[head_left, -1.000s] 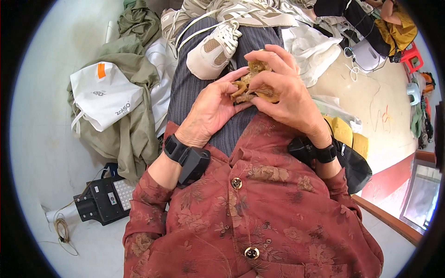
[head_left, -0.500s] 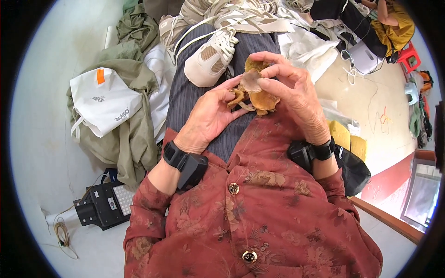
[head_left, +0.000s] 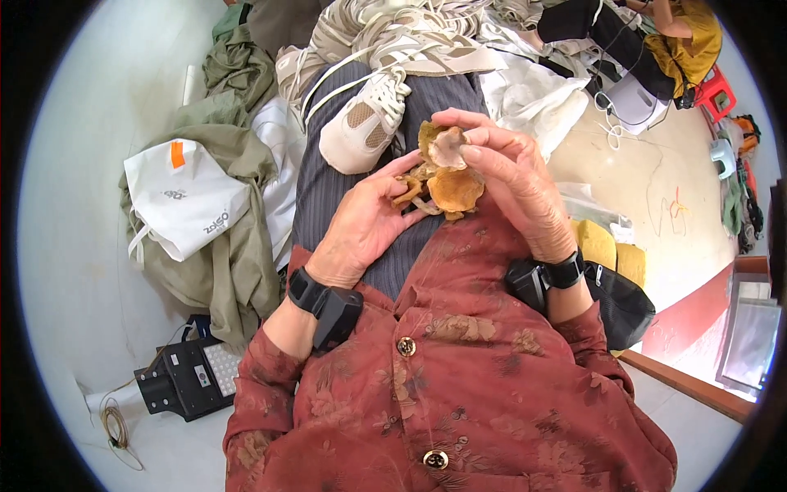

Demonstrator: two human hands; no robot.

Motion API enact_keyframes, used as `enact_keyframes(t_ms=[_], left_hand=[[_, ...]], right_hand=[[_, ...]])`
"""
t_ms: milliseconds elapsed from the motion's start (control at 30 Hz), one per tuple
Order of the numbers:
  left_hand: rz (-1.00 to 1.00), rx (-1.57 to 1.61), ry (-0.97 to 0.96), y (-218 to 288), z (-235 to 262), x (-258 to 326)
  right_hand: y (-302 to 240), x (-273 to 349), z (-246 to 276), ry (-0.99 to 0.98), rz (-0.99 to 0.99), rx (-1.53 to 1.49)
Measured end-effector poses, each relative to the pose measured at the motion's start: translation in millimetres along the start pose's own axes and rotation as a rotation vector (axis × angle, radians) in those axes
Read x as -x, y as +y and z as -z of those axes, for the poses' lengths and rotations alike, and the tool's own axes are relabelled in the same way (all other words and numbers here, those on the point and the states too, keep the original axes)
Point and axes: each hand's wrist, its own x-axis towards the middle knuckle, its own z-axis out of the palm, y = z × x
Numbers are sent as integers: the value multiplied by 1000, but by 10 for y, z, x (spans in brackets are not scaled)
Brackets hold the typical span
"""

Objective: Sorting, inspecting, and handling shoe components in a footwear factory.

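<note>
Over my lap I hold a clump of yellow-brown mushrooms with wavy caps and pale stems. My left hand grips its left side, thumb and fingers around the stems. At the upper part, my right hand pinches a paler, greyish mushroom cap between thumb and fingers. Some of the clump is hidden behind the right fingers. Just beyond my left hand, a beige and white sneaker with loose laces lies on my dark striped trousers.
A heap of sneakers lies at the far side. To the left are a white bag, olive cloth and a black lamp-like device. A black pouch and yellow blocks lie right. Another person in yellow is far right.
Both hands and the mushrooms sit slightly lower in the picture, as does the sneaker. The clump is tilted so more of the orange cap and pale cap shows.
</note>
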Motion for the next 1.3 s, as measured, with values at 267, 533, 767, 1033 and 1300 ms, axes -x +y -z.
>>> enact_keyframes(t_ms=[267, 533, 767, 1033, 1300], left_hand=[[13, 18, 19, 16, -21, -35], [2, -20, 68, 15, -27, -66], [11, -28, 75, -1, -31, -34], [-1, -38, 43, 11, -45, -45], [1, -51, -2, -19, -27, -85]], right_hand=[[48, -53, 115, 67, 78, -141], [33, -192, 484, 321, 73, -496], [127, -451, 1071, 543, 135, -749], [-86, -728, 1627, 674, 268, -748], [-110, -920, 2283, 728, 296, -762]])
